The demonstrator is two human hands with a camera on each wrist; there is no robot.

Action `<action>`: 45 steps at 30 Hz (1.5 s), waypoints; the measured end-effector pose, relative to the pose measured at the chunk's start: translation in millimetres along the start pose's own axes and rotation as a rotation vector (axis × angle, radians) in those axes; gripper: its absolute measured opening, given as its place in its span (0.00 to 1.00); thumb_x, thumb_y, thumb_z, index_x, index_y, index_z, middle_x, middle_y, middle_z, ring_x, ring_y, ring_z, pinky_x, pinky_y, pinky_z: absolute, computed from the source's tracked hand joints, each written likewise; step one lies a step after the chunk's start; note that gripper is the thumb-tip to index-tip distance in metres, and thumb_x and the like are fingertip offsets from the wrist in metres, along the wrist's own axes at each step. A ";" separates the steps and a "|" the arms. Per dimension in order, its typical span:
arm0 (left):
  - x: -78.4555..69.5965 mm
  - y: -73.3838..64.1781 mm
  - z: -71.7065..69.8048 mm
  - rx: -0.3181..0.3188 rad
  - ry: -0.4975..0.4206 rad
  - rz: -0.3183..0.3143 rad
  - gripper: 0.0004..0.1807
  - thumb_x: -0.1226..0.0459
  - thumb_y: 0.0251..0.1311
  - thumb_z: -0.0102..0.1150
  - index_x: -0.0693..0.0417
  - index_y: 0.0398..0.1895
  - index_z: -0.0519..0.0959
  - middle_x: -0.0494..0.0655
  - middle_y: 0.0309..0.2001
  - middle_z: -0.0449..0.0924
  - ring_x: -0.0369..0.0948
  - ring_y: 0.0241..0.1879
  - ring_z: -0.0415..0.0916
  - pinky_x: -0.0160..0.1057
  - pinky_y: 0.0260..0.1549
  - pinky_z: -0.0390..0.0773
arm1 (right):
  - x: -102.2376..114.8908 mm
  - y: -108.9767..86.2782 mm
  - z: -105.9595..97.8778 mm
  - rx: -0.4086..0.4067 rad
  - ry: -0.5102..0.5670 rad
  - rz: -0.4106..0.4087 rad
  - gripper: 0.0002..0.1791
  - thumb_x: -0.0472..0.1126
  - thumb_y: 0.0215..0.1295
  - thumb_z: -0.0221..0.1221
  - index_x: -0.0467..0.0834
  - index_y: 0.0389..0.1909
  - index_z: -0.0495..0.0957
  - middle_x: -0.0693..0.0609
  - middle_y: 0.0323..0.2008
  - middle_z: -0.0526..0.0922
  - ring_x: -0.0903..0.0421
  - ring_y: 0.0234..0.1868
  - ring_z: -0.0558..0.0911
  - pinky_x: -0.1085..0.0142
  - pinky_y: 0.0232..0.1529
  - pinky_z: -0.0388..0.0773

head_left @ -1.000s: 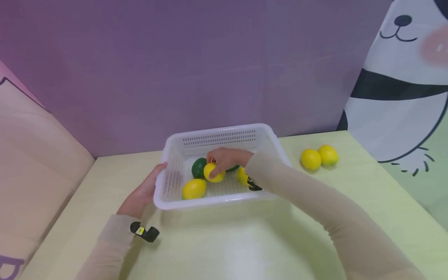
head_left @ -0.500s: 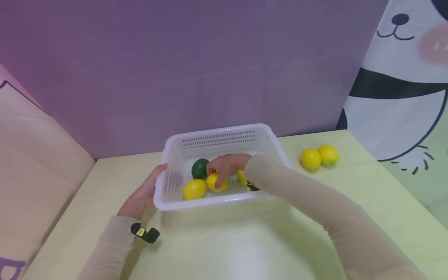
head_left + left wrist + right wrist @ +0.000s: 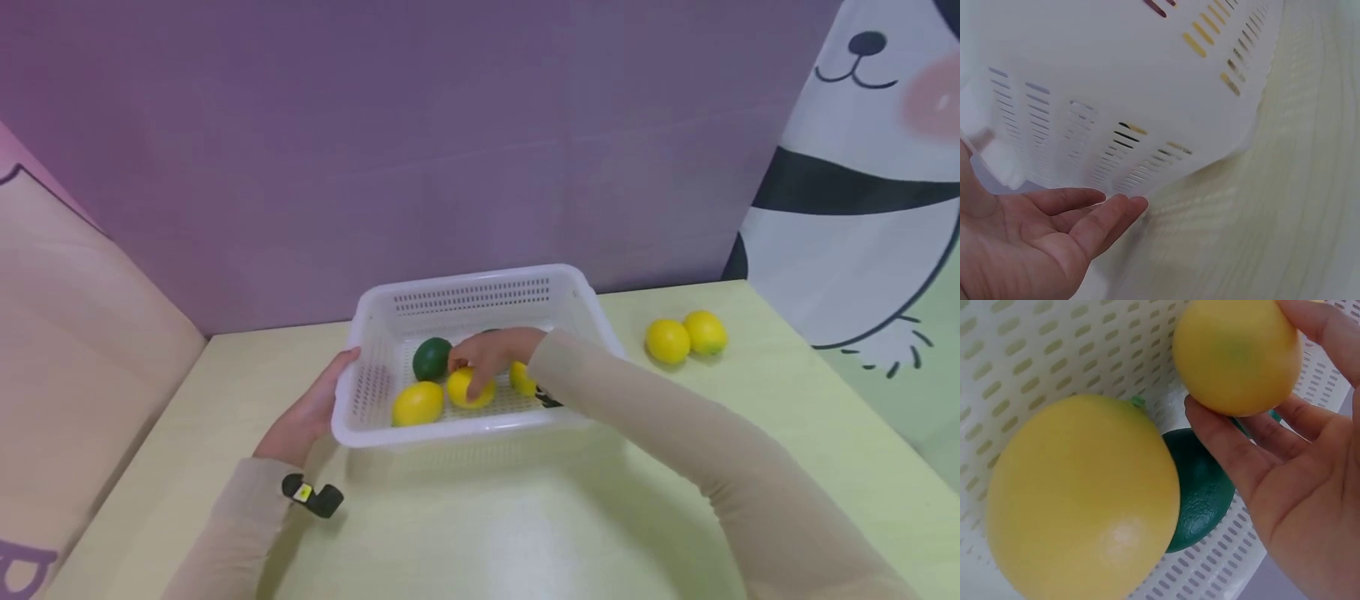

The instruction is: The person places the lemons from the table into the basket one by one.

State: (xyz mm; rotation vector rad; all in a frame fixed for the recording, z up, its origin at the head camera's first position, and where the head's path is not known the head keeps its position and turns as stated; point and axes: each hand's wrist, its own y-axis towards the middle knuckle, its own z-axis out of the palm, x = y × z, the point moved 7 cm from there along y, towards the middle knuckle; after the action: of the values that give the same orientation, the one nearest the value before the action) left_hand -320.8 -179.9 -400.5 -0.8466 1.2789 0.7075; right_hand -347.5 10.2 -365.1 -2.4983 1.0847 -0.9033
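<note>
A white perforated plastic basket (image 3: 465,429) stands on the table with several yellow lemons and dark green, bumpy-skinned fruit inside. My left hand (image 3: 303,417) holds the basket at its left side, thumb at the rim and fingers against the outer wall in the left wrist view. Inside the basket my right hand (image 3: 491,350) grips a lemon (image 3: 1235,356) between thumb and fingers. To its left lie another lemon (image 3: 417,405) and a green fruit (image 3: 432,359). Beneath my right wrist sits a third lemon (image 3: 1085,500), which partly hides a second green fruit (image 3: 1200,494).
Two more lemons (image 3: 667,342) lie side by side on the pale table (image 3: 480,517), right of the basket. A purple wall panel (image 3: 465,167) rises close behind the basket. Printed panels flank the table, with a panda figure (image 3: 855,250) on the right one.
My right hand has moved slightly right and toward the basket's near side with the lemon, away from the left green fruit. My left hand has stayed at the basket.
</note>
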 end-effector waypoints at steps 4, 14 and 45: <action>0.7 0.3 0.7 0.006 0.000 -0.008 0.38 0.41 0.68 0.18 0.52 0.74 0.33 0.73 0.68 0.45 0.64 0.64 0.56 0.60 0.54 0.69 | -4.1 -3.7 -1.7 -0.015 0.005 0.031 0.28 0.45 0.57 0.65 0.48 0.59 0.69 0.52 0.60 0.71 0.55 0.59 0.68 0.58 0.64 0.63; 2.2 1.2 -0.5 -0.007 0.019 -0.015 0.39 0.40 0.68 0.19 0.51 0.74 0.32 0.73 0.68 0.45 0.65 0.65 0.55 0.60 0.54 0.69 | -6.5 -18.7 -12.1 -0.046 -0.017 -0.004 0.29 0.44 0.60 0.63 0.45 0.62 0.68 0.49 0.59 0.72 0.51 0.59 0.70 0.59 0.62 0.66; -0.7 0.4 -2.1 -0.014 0.031 0.009 0.39 0.41 0.68 0.19 0.53 0.74 0.32 0.74 0.67 0.45 0.60 0.62 0.61 0.58 0.53 0.71 | -33.4 -114.1 -83.3 -0.303 0.174 -0.107 0.28 0.38 0.63 0.59 0.35 0.62 0.65 0.38 0.62 0.68 0.42 0.60 0.71 0.51 0.60 0.69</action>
State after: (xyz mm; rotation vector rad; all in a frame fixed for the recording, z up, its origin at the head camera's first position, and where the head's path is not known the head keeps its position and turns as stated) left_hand -322.3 -181.5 -400.0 -0.8662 1.3077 0.7136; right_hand -354.3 112.5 -262.4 -2.7885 1.2338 -1.0748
